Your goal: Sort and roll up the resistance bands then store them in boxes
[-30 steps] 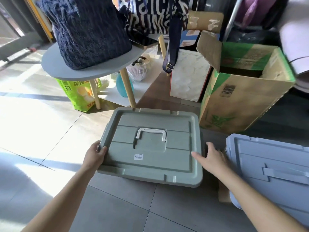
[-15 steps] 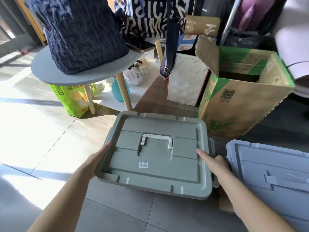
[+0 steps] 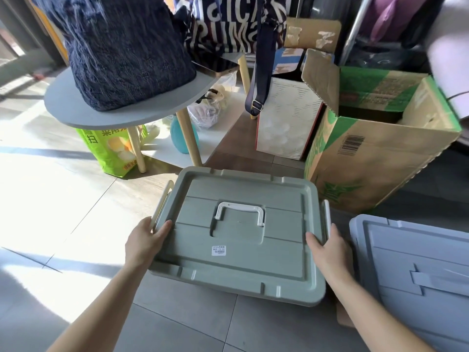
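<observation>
Down on the tiled floor [image 3: 63, 212], between two bare forearms: one grey-green box [image 3: 238, 280], lid [image 3: 279, 260] on, seen from above; whether resting on the tiles or held just off them, hard to tell. On that lid, one white carry handle [image 3: 239, 212] lying flat in its recess, and one small barcode sticker [image 3: 218, 250] nearer the front edge. Two cream latches, one at the left side [image 3: 162, 201] and one at the right [image 3: 327, 217], both standing out from the rim. Two hands, one to each side of the lid. Left hand [image 3: 146, 241]: thumb laid on the lid's top just below the left latch, fingers curled down over the rim and out of sight, gripping the edge. Right hand [image 3: 327, 247]: thumb likewise on top near the right latch, fingers wrapped down the side, hidden, gripping the opposite edge. Just beside the right hand, a second plastic box, pale blue [image 3: 418, 262], lid on, cut off by the frame; two such boxes in all. Farther back, one open cardboard box [image 3: 380, 168] with green print and a barcode, one white patterned bag [image 3: 284, 123] beside it, and one dark strap [image 3: 261, 72] hanging in front of that. To the left, one round grey surface [image 3: 76, 105] on pale wooden legs, bearing one dark blue fuzzy bag [image 3: 127, 47]; beneath it, one green packet [image 3: 111, 148] and one teal bottle [image 3: 179, 138].
</observation>
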A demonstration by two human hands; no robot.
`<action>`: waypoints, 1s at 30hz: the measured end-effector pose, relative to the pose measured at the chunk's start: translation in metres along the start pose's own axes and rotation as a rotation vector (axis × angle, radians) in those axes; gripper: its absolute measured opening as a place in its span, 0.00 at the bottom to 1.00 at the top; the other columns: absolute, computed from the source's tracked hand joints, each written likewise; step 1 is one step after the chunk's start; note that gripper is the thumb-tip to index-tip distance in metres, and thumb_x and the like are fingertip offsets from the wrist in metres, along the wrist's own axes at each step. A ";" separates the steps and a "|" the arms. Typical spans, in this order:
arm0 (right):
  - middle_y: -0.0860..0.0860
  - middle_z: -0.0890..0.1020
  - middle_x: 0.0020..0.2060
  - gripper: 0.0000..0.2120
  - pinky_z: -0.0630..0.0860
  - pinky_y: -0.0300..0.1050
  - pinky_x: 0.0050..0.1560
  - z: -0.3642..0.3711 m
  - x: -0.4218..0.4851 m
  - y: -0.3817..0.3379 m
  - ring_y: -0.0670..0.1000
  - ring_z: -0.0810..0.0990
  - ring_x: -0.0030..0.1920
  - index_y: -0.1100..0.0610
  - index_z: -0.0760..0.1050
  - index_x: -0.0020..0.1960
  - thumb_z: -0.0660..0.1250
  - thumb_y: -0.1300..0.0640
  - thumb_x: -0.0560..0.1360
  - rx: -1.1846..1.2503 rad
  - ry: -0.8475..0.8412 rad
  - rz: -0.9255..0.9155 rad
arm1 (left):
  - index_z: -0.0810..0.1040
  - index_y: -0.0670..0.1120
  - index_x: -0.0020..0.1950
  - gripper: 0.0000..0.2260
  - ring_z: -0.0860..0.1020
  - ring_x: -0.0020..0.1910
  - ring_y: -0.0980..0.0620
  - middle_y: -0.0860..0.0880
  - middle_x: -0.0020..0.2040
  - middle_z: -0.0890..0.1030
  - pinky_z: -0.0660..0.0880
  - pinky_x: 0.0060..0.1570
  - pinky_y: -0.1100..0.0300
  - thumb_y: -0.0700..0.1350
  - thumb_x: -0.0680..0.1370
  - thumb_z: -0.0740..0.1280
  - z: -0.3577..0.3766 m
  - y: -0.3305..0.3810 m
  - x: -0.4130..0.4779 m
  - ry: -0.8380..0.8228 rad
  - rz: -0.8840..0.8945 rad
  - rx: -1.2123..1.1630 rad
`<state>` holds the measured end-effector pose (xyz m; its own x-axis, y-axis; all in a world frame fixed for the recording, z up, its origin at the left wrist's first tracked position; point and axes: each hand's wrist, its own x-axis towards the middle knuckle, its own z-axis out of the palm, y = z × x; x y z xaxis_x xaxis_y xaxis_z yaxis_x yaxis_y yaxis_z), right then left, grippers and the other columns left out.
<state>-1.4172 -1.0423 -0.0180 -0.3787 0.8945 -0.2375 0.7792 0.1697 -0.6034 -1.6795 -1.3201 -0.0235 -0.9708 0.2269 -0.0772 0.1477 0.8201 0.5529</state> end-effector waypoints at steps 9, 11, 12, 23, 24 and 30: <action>0.61 0.79 0.53 0.23 0.78 0.56 0.47 -0.001 0.035 -0.025 0.63 0.78 0.52 0.61 0.68 0.62 0.63 0.46 0.75 -0.033 0.049 0.026 | 0.68 0.43 0.35 0.18 0.72 0.33 0.43 0.47 0.31 0.74 0.64 0.31 0.55 0.56 0.75 0.65 0.016 0.028 0.032 0.060 0.038 0.098; 0.60 0.80 0.52 0.21 0.78 0.52 0.44 0.002 0.035 -0.024 0.62 0.79 0.50 0.60 0.69 0.62 0.63 0.48 0.75 -0.041 0.065 -0.007 | 0.66 0.43 0.33 0.19 0.71 0.31 0.44 0.47 0.29 0.73 0.64 0.30 0.56 0.55 0.76 0.65 0.016 0.030 0.031 0.086 0.077 0.137; 0.59 0.81 0.51 0.19 0.77 0.50 0.43 0.003 0.034 -0.023 0.62 0.79 0.49 0.59 0.70 0.62 0.62 0.49 0.76 -0.047 0.072 -0.039 | 0.65 0.43 0.33 0.19 0.71 0.31 0.44 0.47 0.28 0.73 0.64 0.29 0.56 0.55 0.76 0.64 0.016 0.031 0.029 0.095 0.081 0.155; 0.59 0.82 0.50 0.26 0.73 0.46 0.37 -0.011 0.034 -0.037 0.60 0.81 0.49 0.62 0.59 0.72 0.55 0.48 0.80 -0.409 -0.018 -0.099 | 0.67 0.46 0.35 0.19 0.73 0.32 0.46 0.48 0.31 0.75 0.68 0.30 0.58 0.59 0.77 0.61 0.012 0.034 0.024 0.055 0.038 0.230; 0.59 0.81 0.51 0.28 0.75 0.47 0.38 -0.015 0.036 -0.041 0.59 0.81 0.49 0.63 0.56 0.73 0.54 0.46 0.80 -0.507 -0.072 -0.104 | 0.67 0.46 0.37 0.18 0.74 0.33 0.45 0.47 0.33 0.76 0.70 0.32 0.57 0.59 0.77 0.60 0.011 0.036 0.022 0.023 0.033 0.244; 0.53 0.80 0.49 0.38 0.77 0.48 0.45 -0.055 0.002 -0.018 0.50 0.79 0.42 0.59 0.42 0.76 0.56 0.42 0.78 -0.632 -0.457 -0.305 | 0.65 0.45 0.68 0.23 0.75 0.56 0.38 0.38 0.59 0.76 0.71 0.55 0.45 0.57 0.79 0.56 0.010 0.016 -0.012 -0.104 -0.032 -0.175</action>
